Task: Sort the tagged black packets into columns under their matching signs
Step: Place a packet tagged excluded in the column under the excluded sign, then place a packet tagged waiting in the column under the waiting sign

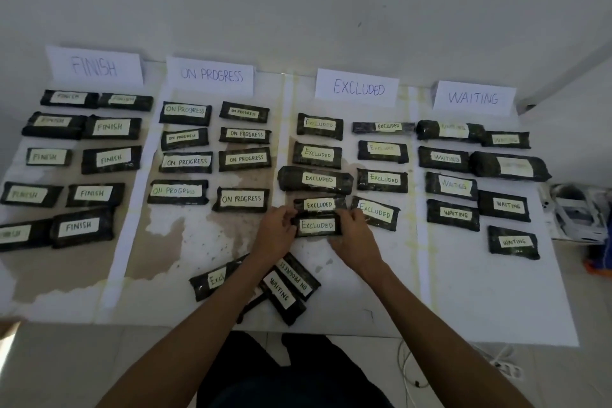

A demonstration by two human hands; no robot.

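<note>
Four paper signs stand at the back: FINISH (94, 65), ON PROGRESS (210, 75), EXCLUDED (357, 88), WAITING (473, 98). Black packets with white tags lie in columns under each. Both hands hold one black packet tagged EXCLUDED (317, 225) at the foot of the EXCLUDED column. My left hand (273, 232) grips its left end, my right hand (351, 235) its right end. Near the front lies a small pile: a packet tagged EXCL… (212, 281) partly under my left forearm, one tagged WAITING (280, 295) and one tagged ON PROGRESS (298, 276).
The packets lie on a white sheet (490, 301) over the floor, against a white wall. White cables (410, 371) lie at the front right, and white boxes (576, 212) sit off the sheet's right edge. Brown stained patches (185, 242) mark the sheet's middle.
</note>
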